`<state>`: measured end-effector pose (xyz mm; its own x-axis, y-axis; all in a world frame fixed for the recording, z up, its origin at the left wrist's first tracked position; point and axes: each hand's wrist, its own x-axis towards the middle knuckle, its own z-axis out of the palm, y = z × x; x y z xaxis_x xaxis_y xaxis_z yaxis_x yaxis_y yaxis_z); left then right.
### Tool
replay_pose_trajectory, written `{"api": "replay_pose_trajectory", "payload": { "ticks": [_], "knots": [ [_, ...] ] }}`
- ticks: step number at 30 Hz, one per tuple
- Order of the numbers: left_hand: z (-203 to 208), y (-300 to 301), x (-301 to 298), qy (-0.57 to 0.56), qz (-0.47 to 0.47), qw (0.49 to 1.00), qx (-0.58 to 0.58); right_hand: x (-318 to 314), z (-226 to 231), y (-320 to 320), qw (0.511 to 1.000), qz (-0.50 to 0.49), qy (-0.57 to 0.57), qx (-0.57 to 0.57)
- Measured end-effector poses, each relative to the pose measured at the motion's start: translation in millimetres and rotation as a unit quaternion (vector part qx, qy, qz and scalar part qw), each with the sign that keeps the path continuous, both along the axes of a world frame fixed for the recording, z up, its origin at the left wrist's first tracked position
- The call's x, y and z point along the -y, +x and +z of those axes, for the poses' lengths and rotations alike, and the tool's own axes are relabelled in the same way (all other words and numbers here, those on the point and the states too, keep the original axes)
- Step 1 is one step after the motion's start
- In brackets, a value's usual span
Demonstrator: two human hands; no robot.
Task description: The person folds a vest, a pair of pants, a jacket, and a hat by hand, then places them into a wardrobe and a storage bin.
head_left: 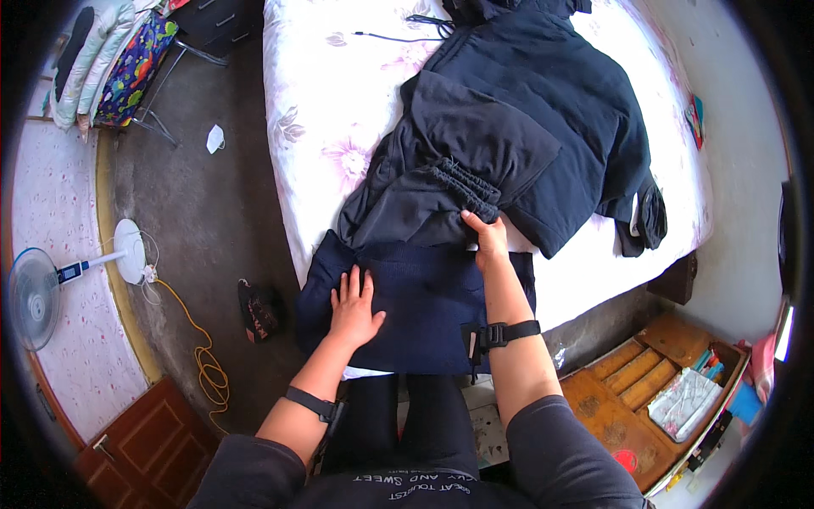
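Observation:
A dark navy garment (pixel 424 310) lies flat over the near edge of the bed, and my left hand (pixel 354 314) rests on it with fingers spread. My right hand (pixel 486 242) is closed at the upper right of the navy garment, its thumb on the gathered elastic end of a black garment (pixel 424 191); its other fingers are partly hidden. The black garment is folded over itself, its elastic bunched. Beyond it a black hooded jacket (pixel 551 102) is spread out, one sleeve hanging to the right.
The bed (pixel 318 102) has a white floral sheet, with a black cable (pixel 398 37) on it. On the left stand a fan (pixel 38 297) and a yellow cord (pixel 208 365). A dark shoe-like item (pixel 257 310) lies on the floor. At lower right is a wooden drawer unit (pixel 593 407).

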<state>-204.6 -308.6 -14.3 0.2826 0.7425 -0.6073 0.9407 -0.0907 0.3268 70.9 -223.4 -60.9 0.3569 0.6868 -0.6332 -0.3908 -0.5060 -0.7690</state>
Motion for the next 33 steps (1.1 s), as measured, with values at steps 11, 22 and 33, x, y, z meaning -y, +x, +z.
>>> {"api": "replay_pose_trajectory", "payload": {
  "ticks": [11, 22, 33],
  "knots": [
    [3, 0, -9, -0.02, 0.033, 0.999, -0.018, -48, 169, 4, 0.962, -0.096, 0.142, -0.211],
    [49, 7, -11, -0.211, 0.483, 0.662, 0.532, 58, 214, -59, 0.962, -0.11, 0.053, -0.243],
    [18, -81, -16, -0.217, 0.537, 0.68, 0.449, 106, 85, -34, 0.911, 0.334, -0.109, 0.217]
  ]
}}
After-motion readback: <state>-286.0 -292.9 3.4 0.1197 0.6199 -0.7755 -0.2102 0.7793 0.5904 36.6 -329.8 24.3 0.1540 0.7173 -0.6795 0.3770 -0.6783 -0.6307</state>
